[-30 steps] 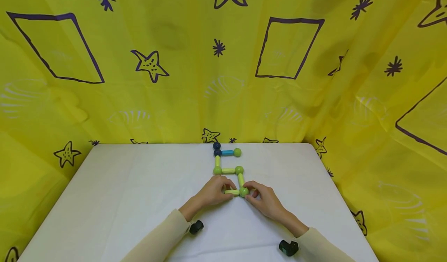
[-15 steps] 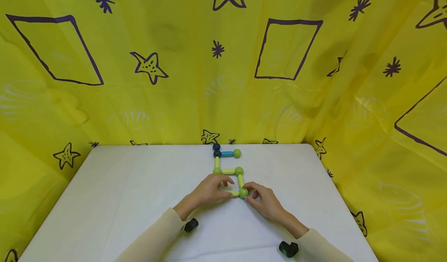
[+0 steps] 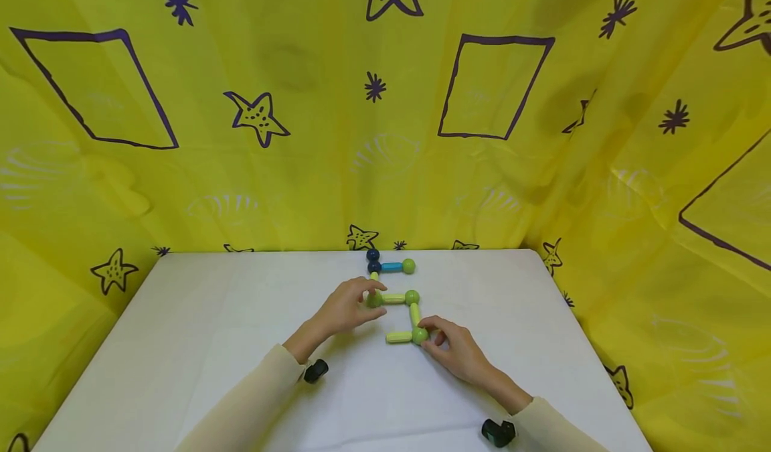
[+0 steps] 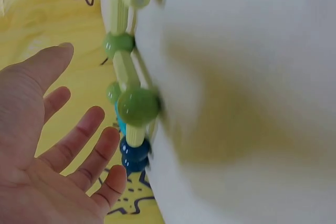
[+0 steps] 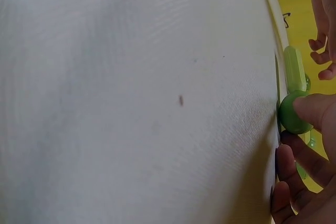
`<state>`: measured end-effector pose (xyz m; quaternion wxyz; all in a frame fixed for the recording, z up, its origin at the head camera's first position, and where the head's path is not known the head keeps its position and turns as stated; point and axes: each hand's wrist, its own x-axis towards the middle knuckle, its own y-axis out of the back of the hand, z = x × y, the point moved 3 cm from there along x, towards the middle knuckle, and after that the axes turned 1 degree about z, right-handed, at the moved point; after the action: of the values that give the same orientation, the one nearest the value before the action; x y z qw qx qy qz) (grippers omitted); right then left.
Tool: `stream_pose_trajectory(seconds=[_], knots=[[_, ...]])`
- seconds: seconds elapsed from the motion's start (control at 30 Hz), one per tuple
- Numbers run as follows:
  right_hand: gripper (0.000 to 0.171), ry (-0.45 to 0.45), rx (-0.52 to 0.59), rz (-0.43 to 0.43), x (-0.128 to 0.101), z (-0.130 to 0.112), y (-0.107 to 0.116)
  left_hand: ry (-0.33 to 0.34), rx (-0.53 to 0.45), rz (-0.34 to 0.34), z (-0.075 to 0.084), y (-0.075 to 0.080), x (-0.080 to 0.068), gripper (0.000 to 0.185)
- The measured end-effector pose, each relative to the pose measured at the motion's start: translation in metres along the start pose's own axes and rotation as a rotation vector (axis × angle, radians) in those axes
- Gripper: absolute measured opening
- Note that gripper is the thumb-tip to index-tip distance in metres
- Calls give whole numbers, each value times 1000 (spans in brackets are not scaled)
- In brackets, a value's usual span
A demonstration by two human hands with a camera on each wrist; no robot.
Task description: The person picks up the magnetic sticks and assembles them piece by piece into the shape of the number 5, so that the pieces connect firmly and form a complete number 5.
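Two bare hands, no rings or gloves: left hand point(image 3: 343, 308), right hand point(image 3: 454, 351). Cream long sleeves point(image 3: 241, 405) cover both forearms to wrists. Small black camera unit point(image 3: 316, 370) strapped under left wrist, another point(image 3: 498, 431) under right wrist.

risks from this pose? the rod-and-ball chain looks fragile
1. The left hand is open beside the middle-left green ball; a nudge there might skew the chain.
2. The right hand pinches the near green ball; pulling it might drag or part the rods joined to it.
3. The near pale rod has a free left end, so it might swing.
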<state>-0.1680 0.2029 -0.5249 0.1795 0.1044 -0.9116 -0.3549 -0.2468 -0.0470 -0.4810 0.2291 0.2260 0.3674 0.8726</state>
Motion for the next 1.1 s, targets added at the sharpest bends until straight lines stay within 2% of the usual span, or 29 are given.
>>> stream_pose_trajectory(seconds=[0.13, 0.27, 0.47, 0.6, 0.77, 0.83, 0.97, 1.1], knots=[[33, 0, 2, -4, 0, -1, 0, 19, 17, 42, -7, 11, 10, 42], [32, -5, 2, -9, -1, -2, 1, 70, 12, 82, -17, 22, 23, 41], [32, -7, 13, -18, -2, -4, 2, 158, 8, 82, -36, 33, 43, 43], [32, -11, 21, -20, -2, -3, 2, 198, -1, 65, -47, 35, 54, 43], [32, 2, 24, -15, -3, -2, 1, 235, -71, 102, -55, 30, 62, 40], [33, 0, 20, -14, -3, -1, 1, 272, -101, 127, -58, 25, 65, 41], [33, -10, 17, -9, -4, -2, 1, 399, -165, 177, -61, 17, 73, 44], [32, -16, 12, -5, -5, -3, 2, 521, -175, 219, -61, 11, 79, 45]])
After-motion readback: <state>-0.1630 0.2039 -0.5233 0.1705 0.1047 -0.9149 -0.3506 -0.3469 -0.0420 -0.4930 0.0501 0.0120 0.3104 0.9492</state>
